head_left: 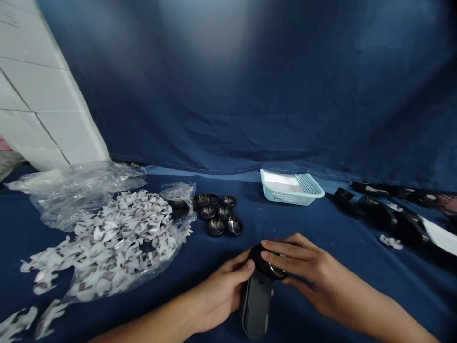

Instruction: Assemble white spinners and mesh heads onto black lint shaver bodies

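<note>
Above blue cloth, the left hand (224, 295) grips a black device (257, 300), the right hand (307, 271) grasping its round head

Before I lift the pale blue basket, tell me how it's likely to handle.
The pale blue basket is probably light for its size, since its thin-looking walls are full of holes. It should feel fairly stiff, as the rim holds its shape, perhaps with slight flex. The flat white item inside might slide if you tilt it, as nothing visible fastens it.
</note>
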Demonstrator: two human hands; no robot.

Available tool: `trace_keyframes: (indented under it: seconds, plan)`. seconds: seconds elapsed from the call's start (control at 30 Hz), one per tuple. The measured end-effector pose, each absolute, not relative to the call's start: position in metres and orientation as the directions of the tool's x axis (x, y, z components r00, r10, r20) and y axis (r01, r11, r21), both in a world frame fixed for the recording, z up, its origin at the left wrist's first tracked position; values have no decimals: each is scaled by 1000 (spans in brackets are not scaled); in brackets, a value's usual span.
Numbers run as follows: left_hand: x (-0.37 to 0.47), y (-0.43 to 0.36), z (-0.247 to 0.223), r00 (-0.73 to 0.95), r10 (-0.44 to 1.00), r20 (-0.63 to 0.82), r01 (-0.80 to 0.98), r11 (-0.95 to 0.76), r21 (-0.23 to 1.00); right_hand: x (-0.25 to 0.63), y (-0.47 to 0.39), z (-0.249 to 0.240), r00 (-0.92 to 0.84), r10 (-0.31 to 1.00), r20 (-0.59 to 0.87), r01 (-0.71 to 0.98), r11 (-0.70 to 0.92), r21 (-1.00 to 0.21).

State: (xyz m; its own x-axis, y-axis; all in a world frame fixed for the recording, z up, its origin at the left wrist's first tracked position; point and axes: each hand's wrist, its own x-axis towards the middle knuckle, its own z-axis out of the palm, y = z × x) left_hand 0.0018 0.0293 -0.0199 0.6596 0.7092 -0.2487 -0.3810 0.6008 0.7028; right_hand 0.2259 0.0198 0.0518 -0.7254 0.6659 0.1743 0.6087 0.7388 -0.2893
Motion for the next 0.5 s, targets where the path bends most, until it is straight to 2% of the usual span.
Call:
trace_keyframes:
  seconds: [0.33,0.5]
  plan:
    - [3,33,-20,662,691,-289,-326,613,719,228,22,58,-772,616,158,564,777,-279]
    - [3,33,-19,642,680,-354,-290,644,708,228,21,63,-770,624,133,571,767,-293]
